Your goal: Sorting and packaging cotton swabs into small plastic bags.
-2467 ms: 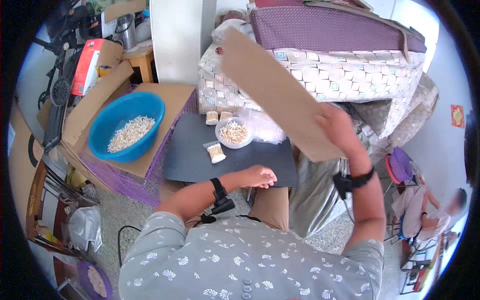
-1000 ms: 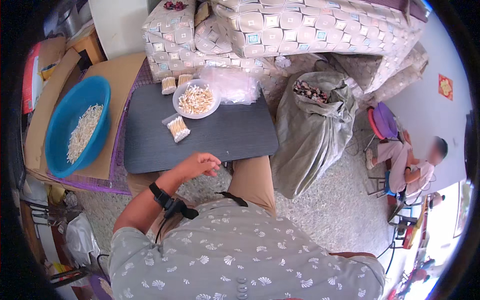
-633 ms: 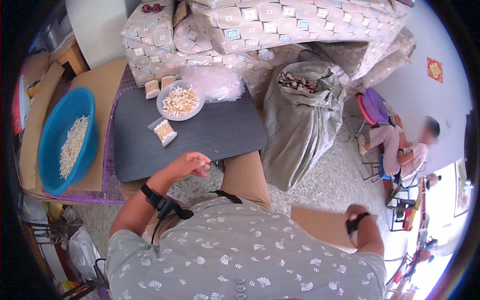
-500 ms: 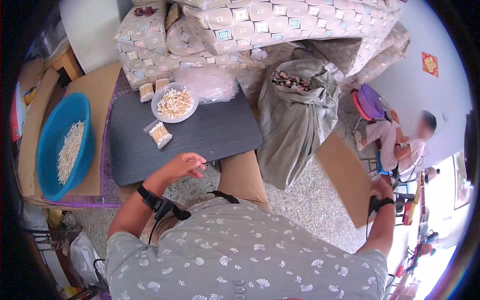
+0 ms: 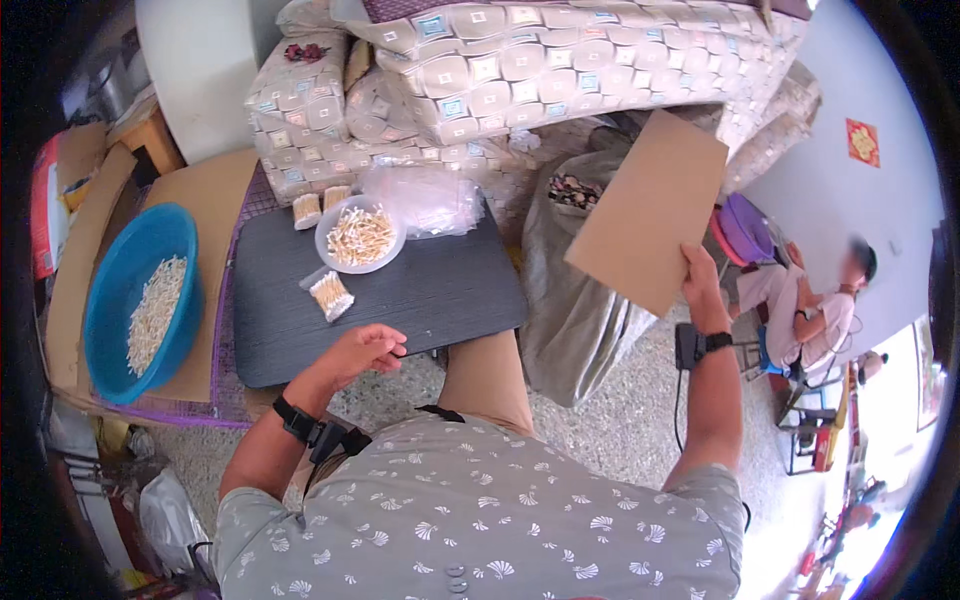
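Observation:
My right hand (image 5: 703, 285) grips a flat brown piece of cardboard (image 5: 655, 205) by its lower right edge, holding it up in front of the grey-green sack (image 5: 570, 320). My left hand (image 5: 365, 352) hovers by the near edge of the dark table (image 5: 460, 290), loosely bent and holding nothing that shows. On the table, a clear bag of cotton swabs (image 5: 330, 297) lies nearest to it. A white bowl full of cotton swabs (image 5: 360, 235) stands behind that, with two more bundles of swabs (image 5: 307, 210) beside it and a pile of clear plastic bags (image 5: 440, 203) on the right.
A blue basin (image 5: 175, 330) with loose swabs stands at the left on cardboard. A sofa with a patterned cover (image 5: 560, 65) runs along the back. To the right sits another person (image 5: 790, 310) near a purple basin (image 5: 745, 228). Speckled floor (image 5: 590, 430) lies below.
My right hand has swung the cardboard up and inward from the lower right to before the sack. My left hand's fingers have curled a little. The view has shifted slightly.

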### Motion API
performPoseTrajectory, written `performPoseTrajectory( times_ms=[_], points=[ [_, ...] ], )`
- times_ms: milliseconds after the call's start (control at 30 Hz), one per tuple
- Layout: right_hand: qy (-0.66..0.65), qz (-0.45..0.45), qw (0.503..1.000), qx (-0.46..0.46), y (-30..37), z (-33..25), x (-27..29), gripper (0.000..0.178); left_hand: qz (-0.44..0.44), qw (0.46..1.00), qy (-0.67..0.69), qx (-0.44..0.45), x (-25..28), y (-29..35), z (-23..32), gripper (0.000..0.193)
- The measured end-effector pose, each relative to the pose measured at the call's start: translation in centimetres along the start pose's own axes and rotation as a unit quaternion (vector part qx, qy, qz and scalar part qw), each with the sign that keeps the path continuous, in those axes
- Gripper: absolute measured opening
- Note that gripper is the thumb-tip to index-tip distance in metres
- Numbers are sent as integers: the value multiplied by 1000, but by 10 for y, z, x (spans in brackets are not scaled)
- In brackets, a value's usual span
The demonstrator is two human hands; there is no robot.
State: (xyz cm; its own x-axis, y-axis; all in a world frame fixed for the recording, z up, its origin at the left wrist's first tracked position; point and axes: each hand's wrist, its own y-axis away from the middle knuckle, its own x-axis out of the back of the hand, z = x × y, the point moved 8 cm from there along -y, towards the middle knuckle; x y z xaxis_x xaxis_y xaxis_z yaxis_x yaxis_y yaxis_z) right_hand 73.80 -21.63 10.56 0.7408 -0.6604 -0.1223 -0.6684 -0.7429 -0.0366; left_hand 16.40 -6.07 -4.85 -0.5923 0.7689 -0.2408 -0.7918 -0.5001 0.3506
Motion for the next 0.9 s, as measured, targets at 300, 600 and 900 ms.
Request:
performPoseTrajectory(
  times_ms=[300, 600, 900],
  points=[
    [740, 28, 587, 327, -154, 42, -46, 31, 218, 969, -53, -101, 69, 43, 16, 21],
    [467, 247, 788, 318, -121, 6, -32, 38, 474, 810, -313, -149, 152, 65, 38, 35],
    [263, -211, 919, 203, 41, 88, -278, 18, 467, 842, -270, -32, 219, -2, 25, 32]
  ],
)
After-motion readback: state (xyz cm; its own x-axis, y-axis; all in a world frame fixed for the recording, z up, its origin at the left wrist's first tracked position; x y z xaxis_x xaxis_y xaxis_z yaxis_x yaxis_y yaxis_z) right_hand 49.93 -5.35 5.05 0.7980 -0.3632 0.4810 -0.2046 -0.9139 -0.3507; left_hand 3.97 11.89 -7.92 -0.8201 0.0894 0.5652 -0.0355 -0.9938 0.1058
